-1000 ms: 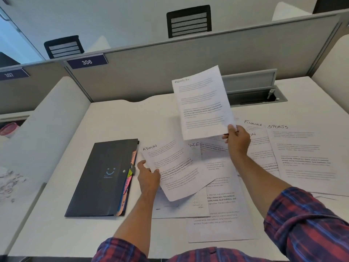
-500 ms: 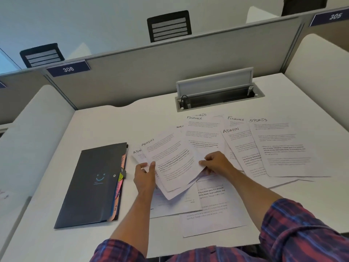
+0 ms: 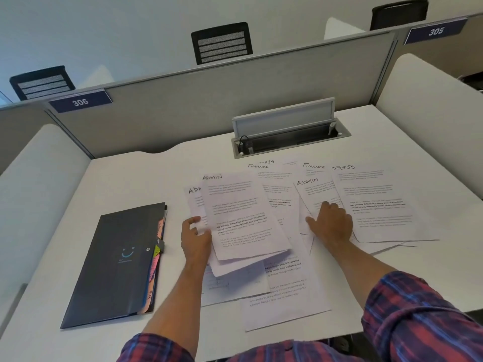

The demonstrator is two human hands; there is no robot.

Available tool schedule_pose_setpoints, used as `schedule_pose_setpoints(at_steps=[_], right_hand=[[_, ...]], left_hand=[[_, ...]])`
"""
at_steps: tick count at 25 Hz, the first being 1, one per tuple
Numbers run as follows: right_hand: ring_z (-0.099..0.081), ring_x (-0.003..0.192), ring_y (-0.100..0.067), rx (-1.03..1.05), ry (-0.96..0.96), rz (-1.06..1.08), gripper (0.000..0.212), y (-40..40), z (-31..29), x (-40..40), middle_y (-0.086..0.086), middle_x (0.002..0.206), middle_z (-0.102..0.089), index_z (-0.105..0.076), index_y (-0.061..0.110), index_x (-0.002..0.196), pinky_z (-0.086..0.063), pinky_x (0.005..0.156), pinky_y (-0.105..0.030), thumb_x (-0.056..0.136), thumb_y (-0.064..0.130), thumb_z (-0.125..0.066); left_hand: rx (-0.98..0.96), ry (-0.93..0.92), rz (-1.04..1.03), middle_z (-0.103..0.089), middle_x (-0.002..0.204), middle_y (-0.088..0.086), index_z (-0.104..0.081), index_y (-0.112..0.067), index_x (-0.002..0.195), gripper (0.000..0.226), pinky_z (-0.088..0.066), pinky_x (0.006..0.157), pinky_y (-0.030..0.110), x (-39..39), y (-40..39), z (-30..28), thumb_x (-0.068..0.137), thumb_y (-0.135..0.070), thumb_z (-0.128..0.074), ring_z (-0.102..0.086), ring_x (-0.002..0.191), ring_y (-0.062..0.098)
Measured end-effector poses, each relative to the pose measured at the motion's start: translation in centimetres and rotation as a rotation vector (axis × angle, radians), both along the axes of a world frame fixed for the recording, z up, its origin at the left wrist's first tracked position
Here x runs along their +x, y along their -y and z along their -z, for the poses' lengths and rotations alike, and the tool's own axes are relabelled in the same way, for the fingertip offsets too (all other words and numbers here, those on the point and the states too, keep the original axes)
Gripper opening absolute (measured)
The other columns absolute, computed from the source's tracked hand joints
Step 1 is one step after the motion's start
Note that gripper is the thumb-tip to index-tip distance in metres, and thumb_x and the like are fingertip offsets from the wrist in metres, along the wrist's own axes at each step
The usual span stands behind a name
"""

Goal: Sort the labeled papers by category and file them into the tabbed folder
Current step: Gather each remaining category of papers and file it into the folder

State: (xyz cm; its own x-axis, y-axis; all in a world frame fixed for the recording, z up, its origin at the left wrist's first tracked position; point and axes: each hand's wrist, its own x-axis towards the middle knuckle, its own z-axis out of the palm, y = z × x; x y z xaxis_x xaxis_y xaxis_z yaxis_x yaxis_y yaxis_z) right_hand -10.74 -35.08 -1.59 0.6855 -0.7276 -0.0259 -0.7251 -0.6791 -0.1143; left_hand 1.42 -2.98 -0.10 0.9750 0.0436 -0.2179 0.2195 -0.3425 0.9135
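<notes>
A person's left hand (image 3: 196, 237) pinches the left edge of two stacked sheets headed ADMIN (image 3: 243, 218), thumb on top, the lower ends lifted off the white desk (image 3: 109, 178). The right hand (image 3: 330, 222) lies flat, fingers spread, on a third ADMIN sheet (image 3: 317, 194) to the right of the held pair. Just right of that hand sits a SPORTS sheet (image 3: 379, 202); beyond its fingertips, two FINANCE sheets (image 3: 277, 189) fan out among other overlapping pages. Left of the left hand, apart from the papers, lies the closed dark tabbed folder (image 3: 115, 262), coloured tabs (image 3: 156, 259) showing along its right edge.
</notes>
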Motion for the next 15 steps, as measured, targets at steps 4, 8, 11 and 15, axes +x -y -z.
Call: schedule_pose_setpoints(at_steps=[4, 8, 11, 15], right_hand=[[-0.061, 0.102, -0.028, -0.033, -0.034, -0.065, 0.034, 0.3, 0.4, -0.1, -0.009, 0.115, -0.063, -0.059, 0.010, 0.119, -0.046, 0.077, -0.033, 0.097, 0.035, -0.053], [-0.062, 0.089, -0.025, -0.055, -0.106, -0.135, 0.018, 0.3, 0.1, 0.0, -0.005, 0.099, -0.064, -0.063, 0.012, 0.103, -0.036, 0.065, -0.029, 0.091, 0.016, -0.050], [-0.064, 0.081, -0.029, -0.003, 0.039, -0.046, 0.014, 0.1, -0.4, 0.2, -0.008, 0.091, -0.066, -0.062, 0.008, 0.096, -0.040, 0.064, -0.031, 0.089, 0.012, -0.051], [-0.061, 0.070, -0.035, -0.018, 0.315, 0.000, 0.016, -0.9, -1.6, 1.0, -0.014, 0.083, -0.065, -0.064, 0.002, 0.087, -0.047, 0.065, -0.038, 0.090, 0.015, -0.055]], left_hand=[[0.020, -0.046, 0.128, -0.070, 0.099, 0.012, -0.051, -0.027, 0.113, 0.044, -0.062, 0.074, 0.050, -0.5, 0.3, 0.3, 0.081, 0.001, -0.061, -0.070, 0.085, 0.032], [0.103, -0.053, 0.210, -0.069, 0.099, 0.008, -0.050, -0.027, 0.116, 0.043, -0.058, 0.073, 0.038, -1.5, 0.6, 0.9, 0.083, -0.003, -0.064, -0.068, 0.080, 0.023], [0.130, -0.069, 0.212, -0.067, 0.099, 0.007, -0.048, -0.026, 0.116, 0.043, -0.057, 0.075, 0.038, -1.9, 0.7, 1.1, 0.084, -0.006, -0.068, -0.069, 0.084, 0.027], [0.090, -0.077, 0.201, -0.068, 0.102, 0.006, -0.049, -0.024, 0.112, 0.043, -0.057, 0.069, 0.032, -2.3, 0.6, 1.1, 0.081, -0.005, -0.072, -0.070, 0.084, 0.028]])
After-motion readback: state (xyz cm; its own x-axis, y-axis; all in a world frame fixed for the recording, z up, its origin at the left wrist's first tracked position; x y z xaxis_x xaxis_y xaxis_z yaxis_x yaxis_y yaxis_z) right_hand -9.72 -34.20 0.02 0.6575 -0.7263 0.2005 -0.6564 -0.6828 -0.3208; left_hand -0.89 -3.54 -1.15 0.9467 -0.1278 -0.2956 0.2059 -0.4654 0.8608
